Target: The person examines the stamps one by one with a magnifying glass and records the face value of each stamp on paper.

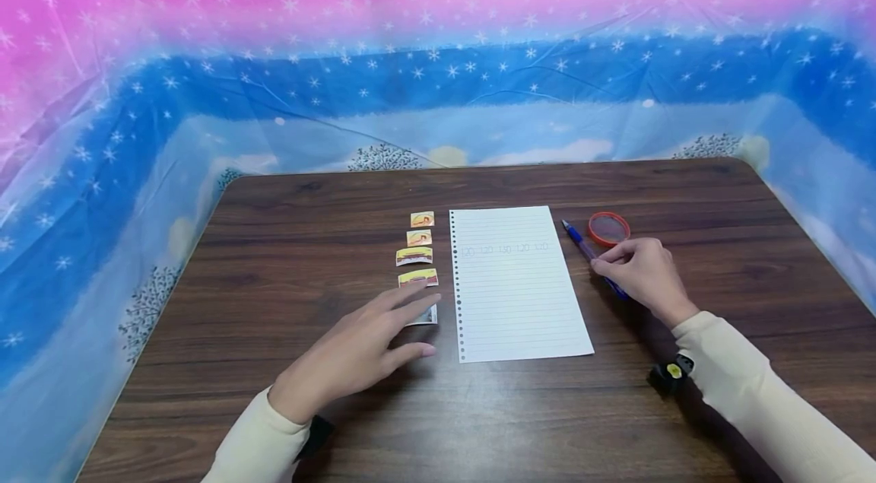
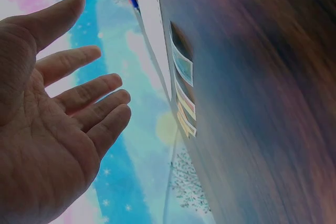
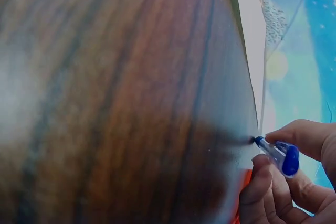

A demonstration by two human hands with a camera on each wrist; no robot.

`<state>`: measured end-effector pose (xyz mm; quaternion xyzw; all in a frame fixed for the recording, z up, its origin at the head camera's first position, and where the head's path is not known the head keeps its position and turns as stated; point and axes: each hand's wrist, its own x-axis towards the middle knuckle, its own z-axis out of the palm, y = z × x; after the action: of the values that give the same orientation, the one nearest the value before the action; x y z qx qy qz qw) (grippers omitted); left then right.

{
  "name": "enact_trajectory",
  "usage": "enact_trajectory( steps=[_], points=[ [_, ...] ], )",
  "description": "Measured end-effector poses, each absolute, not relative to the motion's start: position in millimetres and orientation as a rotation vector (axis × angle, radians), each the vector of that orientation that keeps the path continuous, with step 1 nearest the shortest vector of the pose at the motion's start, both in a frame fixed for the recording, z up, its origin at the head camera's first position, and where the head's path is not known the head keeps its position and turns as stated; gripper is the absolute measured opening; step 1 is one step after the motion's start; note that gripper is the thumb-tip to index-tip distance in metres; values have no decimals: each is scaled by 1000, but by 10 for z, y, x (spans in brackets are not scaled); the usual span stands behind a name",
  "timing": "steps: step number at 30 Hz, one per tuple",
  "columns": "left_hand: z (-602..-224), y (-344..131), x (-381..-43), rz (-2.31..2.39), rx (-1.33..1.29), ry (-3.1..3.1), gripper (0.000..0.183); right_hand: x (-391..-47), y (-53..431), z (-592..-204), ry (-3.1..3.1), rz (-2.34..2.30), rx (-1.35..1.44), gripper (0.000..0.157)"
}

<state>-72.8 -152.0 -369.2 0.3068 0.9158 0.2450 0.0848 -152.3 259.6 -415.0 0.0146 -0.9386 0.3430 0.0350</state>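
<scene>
My left hand (image 1: 359, 338) hovers with spread fingers over the near end of a column of small postage stamps (image 1: 414, 256), partly covering the nearest stamp (image 1: 430, 314). Its palm holds nothing in the left wrist view, where curled stamps (image 2: 182, 65) lie on the table. To the right of a sheet of lined paper (image 1: 516, 308), my right hand (image 1: 646, 274) pinches a blue pen (image 1: 580, 241) between thumb and fingers. The pen's tip points away and to the left; the right wrist view shows its blue end (image 3: 290, 161). Handwritten numbers run across the sheet's upper part.
Just beyond the right hand sits a round, red-rimmed object (image 1: 609, 229) with a dark middle. The brown wooden table (image 1: 274, 278) is bounded at the back and sides by a pink and blue snowflake cloth (image 1: 424, 72).
</scene>
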Motion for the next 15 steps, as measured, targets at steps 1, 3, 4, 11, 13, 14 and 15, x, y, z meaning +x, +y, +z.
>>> enact_trajectory(
  steps=[1,3,4,11,13,14,15],
  points=[
    [-3695,-1534,-726,733,905,2732,63,-1527,2589,-4149,-2899,1053,47,22],
    [-3700,-1557,-722,728,880,2736,63,-1534,2574,-4154,-2923,1048,54,22],
    [-3701,-1563,-720,728,869,2736,63,-1536,2567,-4156,-2934,1053,56,22],
    [-3718,-1597,-704,733,853,2733,62,-1548,2525,-4199,-2965,1065,94,21],
    [-3719,-1605,-696,733,839,2736,62,-1548,2518,-4204,-2963,1072,104,21],
    [-3721,-1608,-693,733,834,2740,63,-1548,2516,-4206,-2963,1081,105,21],
    [-3723,-1611,-691,733,830,2744,63,-1549,2516,-4208,-2964,1089,106,21]
  ],
)
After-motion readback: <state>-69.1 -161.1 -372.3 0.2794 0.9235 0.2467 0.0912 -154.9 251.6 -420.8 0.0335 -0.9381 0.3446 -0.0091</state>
